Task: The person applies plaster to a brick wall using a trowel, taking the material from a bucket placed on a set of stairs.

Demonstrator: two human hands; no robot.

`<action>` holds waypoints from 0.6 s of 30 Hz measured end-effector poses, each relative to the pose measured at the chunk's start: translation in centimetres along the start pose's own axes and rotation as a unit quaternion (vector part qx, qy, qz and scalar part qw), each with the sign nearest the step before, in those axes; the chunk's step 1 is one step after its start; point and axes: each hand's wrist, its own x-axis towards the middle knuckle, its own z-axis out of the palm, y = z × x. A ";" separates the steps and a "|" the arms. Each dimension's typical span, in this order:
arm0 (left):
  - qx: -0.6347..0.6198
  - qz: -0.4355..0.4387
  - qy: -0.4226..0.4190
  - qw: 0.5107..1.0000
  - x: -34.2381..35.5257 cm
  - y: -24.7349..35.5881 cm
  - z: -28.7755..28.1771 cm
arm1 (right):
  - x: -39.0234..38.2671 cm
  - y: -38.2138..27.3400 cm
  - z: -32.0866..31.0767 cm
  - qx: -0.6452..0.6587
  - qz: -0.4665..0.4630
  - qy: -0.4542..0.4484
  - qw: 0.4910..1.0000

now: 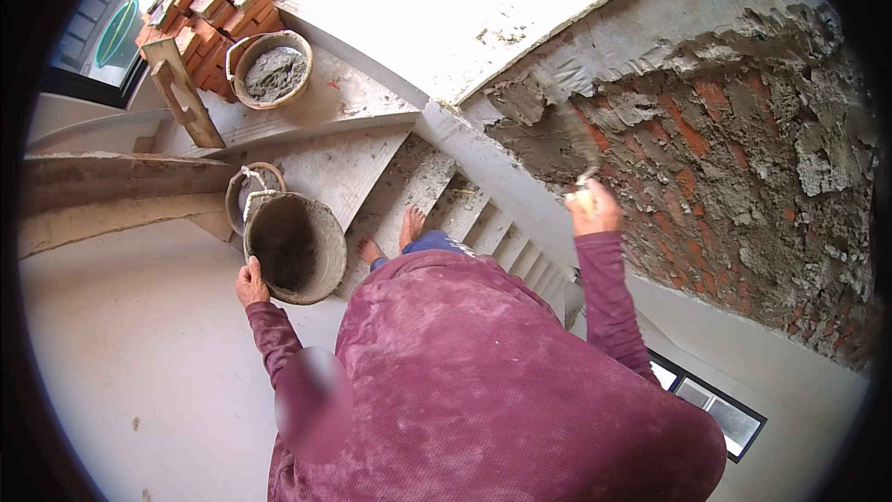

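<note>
My left hand (252, 283) is closed on the rim of a grey-crusted bucket (325, 265), which is tilted and has dark mortar residue inside. My right hand (595, 208) grips the handle of a trowel (587, 174). Its blade is smeared by motion against the wall's left part. That brick wall (692, 181) is partly coated with rough grey mortar, and red brick shows through in patches. Behind the held bucket, a second bucket (235, 200) is mostly hidden. Farther up, a third bucket (270, 74) holds wet grey mortar.
I stand barefoot on a concrete staircase (400, 188) that descends to the right, with mortar crumbs on its steps. Stacked red bricks (218, 14) lie on the upper landing beside an upright wooden piece (181, 98). A curved wall edge (121, 209) borders the left side.
</note>
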 end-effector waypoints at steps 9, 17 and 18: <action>0.057 0.001 -0.002 0.998 0.5 -4.1 0.2 | 5.2 3.7 6.7 -0.094 0.071 -0.104 0.988; 0.055 -0.011 0.000 0.998 -0.7 -4.3 -2.4 | 4.2 0.2 -2.4 -0.047 -0.066 0.020 0.996; 0.093 0.000 0.005 0.996 -0.7 -4.3 -2.7 | 3.6 0.4 -2.3 -0.065 -0.097 0.050 0.992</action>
